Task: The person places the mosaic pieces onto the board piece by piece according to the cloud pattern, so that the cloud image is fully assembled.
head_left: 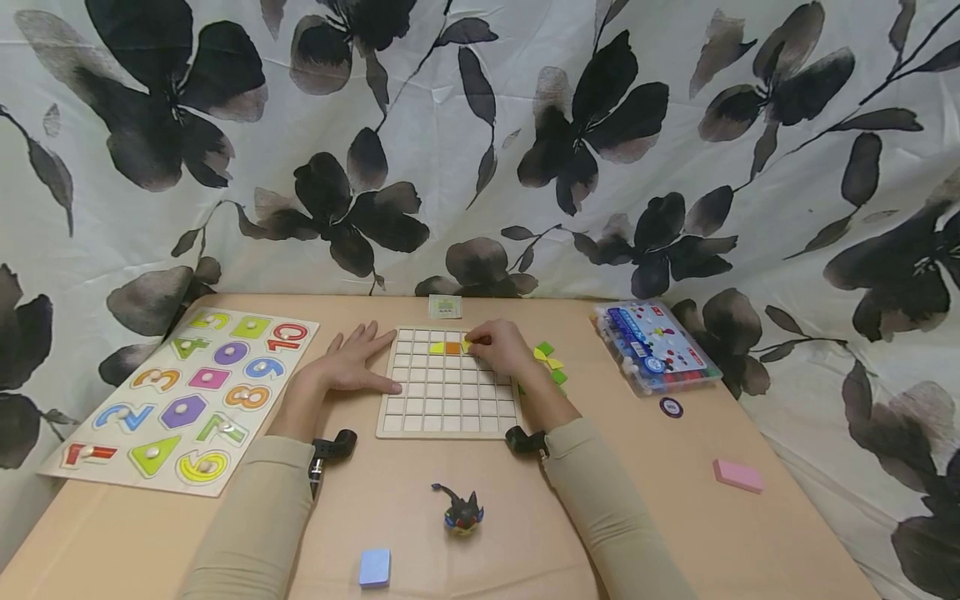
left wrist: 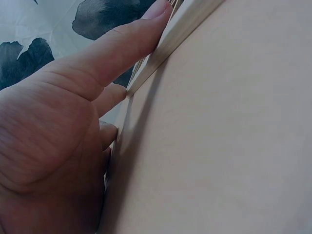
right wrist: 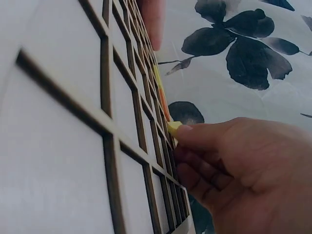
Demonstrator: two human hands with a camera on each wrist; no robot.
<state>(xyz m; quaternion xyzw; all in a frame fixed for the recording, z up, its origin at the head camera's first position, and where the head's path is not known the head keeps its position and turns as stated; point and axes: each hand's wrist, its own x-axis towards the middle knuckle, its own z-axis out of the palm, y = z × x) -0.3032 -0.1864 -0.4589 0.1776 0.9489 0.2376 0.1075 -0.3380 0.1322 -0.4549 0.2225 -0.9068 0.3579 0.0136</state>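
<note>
A wooden grid board [head_left: 450, 400] with white square cells lies in the middle of the table. One yellow tile [head_left: 437, 348] and one orange tile [head_left: 453, 348] sit side by side in an upper row. My right hand [head_left: 504, 348] pinches another yellow tile [right wrist: 174, 127] between thumb and fingers, right at the grid beside the orange one. With fingers spread, my left hand [head_left: 352, 362] rests at the board's left edge; its thumb [left wrist: 158, 9] touches the rim. Loose green and yellow tiles [head_left: 553, 363] lie right of the board, partly hidden by the right hand.
A number-and-shape puzzle board [head_left: 168, 408] lies at left. Behind the grid is a small card [head_left: 445, 307]. A clear plastic case [head_left: 656, 346], a round disc [head_left: 671, 407] and a pink block [head_left: 738, 476] are at right. A dark toy figure [head_left: 462, 510] and blue block [head_left: 375, 568] lie in front.
</note>
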